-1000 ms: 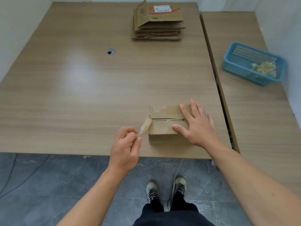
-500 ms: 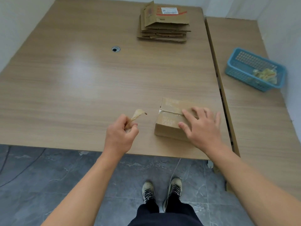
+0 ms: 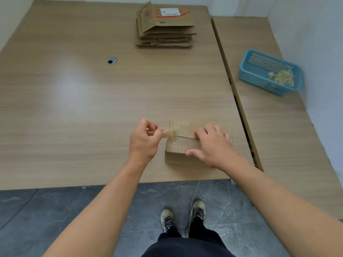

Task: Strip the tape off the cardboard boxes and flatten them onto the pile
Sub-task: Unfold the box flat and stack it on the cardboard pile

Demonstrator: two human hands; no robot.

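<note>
A small closed cardboard box with pale printed letters stands near the front edge of the wooden table. My right hand lies spread over the box's top right, pressing it down. My left hand is just left of the box and pinches a crumpled strip of brownish tape at the box's upper left corner. Whether that strip still sticks to the box I cannot tell. At the far middle of the table lies the pile of flattened boxes, its top one bearing a white label.
A blue plastic basket with crumpled tape scraps sits on the adjoining table at the right. A narrow gap runs between the two tables. A cable hole lies at the left middle. My shoes stand on grey floor tiles below the edge.
My left hand, which had pulled the tape strip away to the left, has come back to the box's left corner. The box has turned square to me under my right hand.
</note>
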